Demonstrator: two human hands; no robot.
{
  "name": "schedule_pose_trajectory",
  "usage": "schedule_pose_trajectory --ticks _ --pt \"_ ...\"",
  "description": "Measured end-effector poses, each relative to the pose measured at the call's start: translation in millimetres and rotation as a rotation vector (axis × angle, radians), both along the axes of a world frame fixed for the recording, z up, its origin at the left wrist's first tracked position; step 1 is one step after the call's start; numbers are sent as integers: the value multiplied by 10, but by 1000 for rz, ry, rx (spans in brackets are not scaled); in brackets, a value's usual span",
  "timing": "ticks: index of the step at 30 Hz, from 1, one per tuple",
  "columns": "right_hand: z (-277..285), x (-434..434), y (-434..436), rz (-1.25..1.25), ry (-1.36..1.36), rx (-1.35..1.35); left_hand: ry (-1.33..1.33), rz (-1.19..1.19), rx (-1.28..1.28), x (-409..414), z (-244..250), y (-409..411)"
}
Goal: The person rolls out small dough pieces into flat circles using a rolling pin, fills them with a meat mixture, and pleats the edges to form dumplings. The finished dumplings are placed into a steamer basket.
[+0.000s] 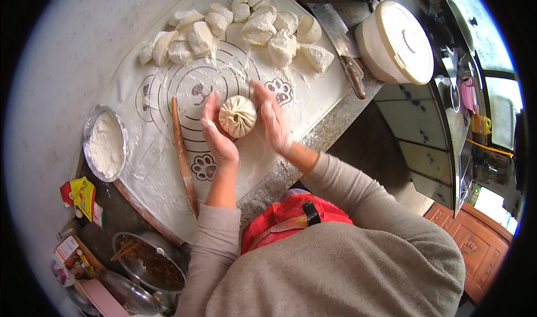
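Note:
A pleated, round filled bun sits on the floured silicone baking mat, its gathered top facing up. My left hand is cupped along its left side, with the palm very near or touching the dough. On the other side my right hand stands with fingers stretched out and a small gap to the bun. Both hands are dusted with flour. Left of my left hand lies a tapered wooden rolling pin. Cut dough pieces lie along the mat's far side.
A metal bowl of flour stands at the left. Lower left is a metal bowl of brown filling with chopsticks. A cleaver lies at the mat's right edge, beside a lidded white tub.

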State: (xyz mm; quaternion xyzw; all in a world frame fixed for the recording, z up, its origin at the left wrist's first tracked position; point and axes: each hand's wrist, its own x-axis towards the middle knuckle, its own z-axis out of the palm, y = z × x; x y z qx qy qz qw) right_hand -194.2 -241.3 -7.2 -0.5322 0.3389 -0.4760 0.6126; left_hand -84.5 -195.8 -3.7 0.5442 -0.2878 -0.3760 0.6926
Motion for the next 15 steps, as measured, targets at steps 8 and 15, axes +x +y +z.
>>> schedule_pose_trajectory --ticks 8,15 --pt "153 -119 267 2 -5 151 90 47 -36 89 93 -121" --pt "844 45 -250 413 962 -431 -104 96 112 295 579 1164"
